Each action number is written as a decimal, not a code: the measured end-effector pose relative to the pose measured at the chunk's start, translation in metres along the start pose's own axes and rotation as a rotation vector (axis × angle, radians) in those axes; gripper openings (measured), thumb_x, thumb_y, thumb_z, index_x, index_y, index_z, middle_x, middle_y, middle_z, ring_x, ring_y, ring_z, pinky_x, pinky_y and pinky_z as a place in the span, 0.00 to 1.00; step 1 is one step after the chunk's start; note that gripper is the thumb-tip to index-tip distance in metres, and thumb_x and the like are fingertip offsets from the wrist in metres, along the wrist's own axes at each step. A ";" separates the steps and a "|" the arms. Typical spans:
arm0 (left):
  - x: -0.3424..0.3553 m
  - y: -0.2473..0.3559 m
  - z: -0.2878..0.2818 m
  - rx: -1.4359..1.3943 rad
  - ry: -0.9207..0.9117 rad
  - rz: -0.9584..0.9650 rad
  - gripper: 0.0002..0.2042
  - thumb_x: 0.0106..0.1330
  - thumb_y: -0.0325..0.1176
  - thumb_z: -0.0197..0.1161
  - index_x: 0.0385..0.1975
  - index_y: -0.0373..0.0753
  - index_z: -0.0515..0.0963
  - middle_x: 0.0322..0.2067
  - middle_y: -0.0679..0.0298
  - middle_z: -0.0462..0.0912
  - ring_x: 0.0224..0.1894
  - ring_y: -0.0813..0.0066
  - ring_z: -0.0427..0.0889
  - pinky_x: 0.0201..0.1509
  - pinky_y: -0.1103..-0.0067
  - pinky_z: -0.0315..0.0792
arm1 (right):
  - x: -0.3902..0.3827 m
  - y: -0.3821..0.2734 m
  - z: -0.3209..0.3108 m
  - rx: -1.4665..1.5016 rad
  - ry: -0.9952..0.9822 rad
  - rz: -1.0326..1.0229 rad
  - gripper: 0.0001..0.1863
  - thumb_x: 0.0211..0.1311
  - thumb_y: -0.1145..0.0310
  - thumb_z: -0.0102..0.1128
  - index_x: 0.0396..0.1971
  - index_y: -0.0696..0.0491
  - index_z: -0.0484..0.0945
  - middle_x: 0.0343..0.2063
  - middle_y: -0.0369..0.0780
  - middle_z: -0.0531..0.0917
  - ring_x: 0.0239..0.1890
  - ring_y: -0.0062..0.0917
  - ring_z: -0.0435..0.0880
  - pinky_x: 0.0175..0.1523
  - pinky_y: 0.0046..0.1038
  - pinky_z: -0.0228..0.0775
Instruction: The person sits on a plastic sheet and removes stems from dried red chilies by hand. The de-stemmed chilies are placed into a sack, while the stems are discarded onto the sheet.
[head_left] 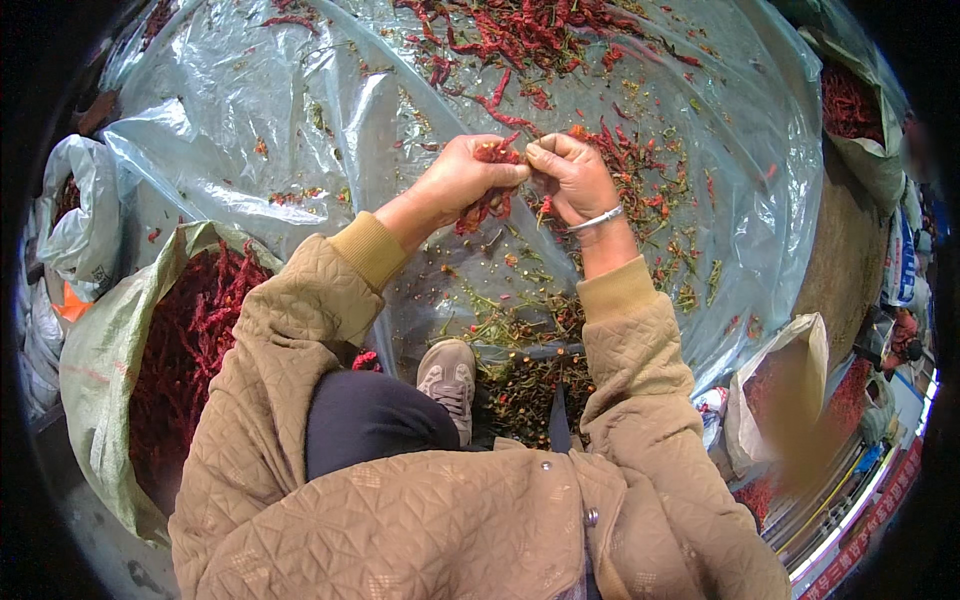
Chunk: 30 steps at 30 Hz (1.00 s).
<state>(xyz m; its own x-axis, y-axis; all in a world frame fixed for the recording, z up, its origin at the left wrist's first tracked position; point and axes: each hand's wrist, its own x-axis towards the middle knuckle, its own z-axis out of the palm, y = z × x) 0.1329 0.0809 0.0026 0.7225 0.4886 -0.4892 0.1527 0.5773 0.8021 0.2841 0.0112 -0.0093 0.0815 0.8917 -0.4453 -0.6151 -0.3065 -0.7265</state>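
Note:
My left hand (472, 180) is closed round a small bunch of dried red chillies (488, 213), some sticking out above and below the fingers. Close against it, my right hand (574, 175) pinches with thumb and forefinger, its tips meeting the left thumb. Whatever sits in that pinch is too small to make out, perhaps hidden by the fingers. A silver bangle (597, 219) circles the right wrist. Beneath both hands spreads a clear plastic sheet (420, 290), littered with stems, seeds and chilli bits.
A heap of red chillies (530, 35) lies on the sheet's far side. Left stands an open woven sack (105, 390) full of chillies; others (775, 400) stand at right. Stem scraps (530, 400) gather beside my shoe (447, 385). A white bag (80, 200) is at far left.

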 end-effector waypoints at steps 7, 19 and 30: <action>-0.035 0.007 -0.043 0.003 -0.223 -0.025 0.07 0.53 0.29 0.60 0.30 0.36 0.72 0.19 0.72 0.71 0.18 0.87 0.68 0.21 0.88 0.63 | 0.013 0.012 -0.016 -0.502 -0.442 0.425 0.13 0.49 0.67 0.59 0.34 0.58 0.76 0.23 0.39 0.78 0.23 0.16 0.74 0.29 0.20 0.66; -0.035 -0.019 -0.086 -0.362 0.394 0.068 0.07 0.54 0.29 0.61 0.30 0.35 0.72 0.21 0.64 0.75 0.21 0.76 0.75 0.23 0.81 0.72 | 0.123 0.015 0.026 -1.528 0.110 -0.296 0.14 0.43 0.60 0.63 0.25 0.56 0.75 0.25 0.44 0.80 0.29 0.33 0.79 0.35 0.32 0.70; -0.013 -0.012 -0.052 -0.120 0.159 -0.055 0.04 0.53 0.27 0.61 0.27 0.35 0.75 0.18 0.69 0.75 0.18 0.85 0.71 0.22 0.87 0.66 | 0.043 0.021 0.035 -0.727 -0.093 -0.157 0.08 0.51 0.68 0.58 0.26 0.58 0.74 0.20 0.34 0.77 0.19 0.12 0.71 0.23 0.16 0.62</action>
<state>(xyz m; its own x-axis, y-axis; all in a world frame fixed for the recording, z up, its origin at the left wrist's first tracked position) 0.0864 0.1016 -0.0183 0.5982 0.5455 -0.5869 0.1012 0.6751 0.7307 0.2470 0.0550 -0.0250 0.0390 0.9577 -0.2853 0.0745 -0.2875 -0.9549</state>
